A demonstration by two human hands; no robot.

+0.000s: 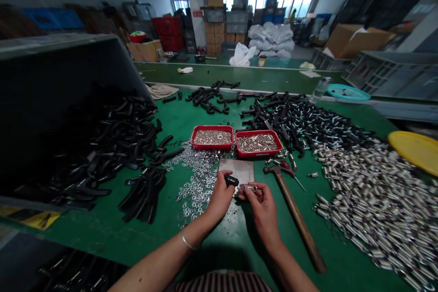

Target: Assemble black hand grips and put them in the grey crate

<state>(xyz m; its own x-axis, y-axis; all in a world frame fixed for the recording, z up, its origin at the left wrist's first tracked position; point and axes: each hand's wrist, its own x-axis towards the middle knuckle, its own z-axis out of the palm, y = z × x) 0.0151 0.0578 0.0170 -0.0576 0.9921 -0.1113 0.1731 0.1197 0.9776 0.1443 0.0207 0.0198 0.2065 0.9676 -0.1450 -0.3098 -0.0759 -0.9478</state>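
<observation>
My left hand (221, 194) is closed round a black plastic handle piece (232, 180), its end pointing right. Between the fingers of my right hand (262, 198) is a small metal coil spring (248, 187), close to the end of the handle piece. Both hands are just in front of a flat metal plate (236, 168) on the green table. Beyond the plate stand a red tray of tiny metal parts (212, 137) and a red tray of metal pins (258, 143). Loose washers and nuts (196, 187) lie left of my left hand.
Right of my right hand lie a hammer (296, 216) and a red-handled screwdriver (290, 171). A big heap of springs (383, 205) covers the right side, with black-headed bolts (325, 123) behind it. At left, a tipped grey bin (126, 54) spills black handles (126, 137).
</observation>
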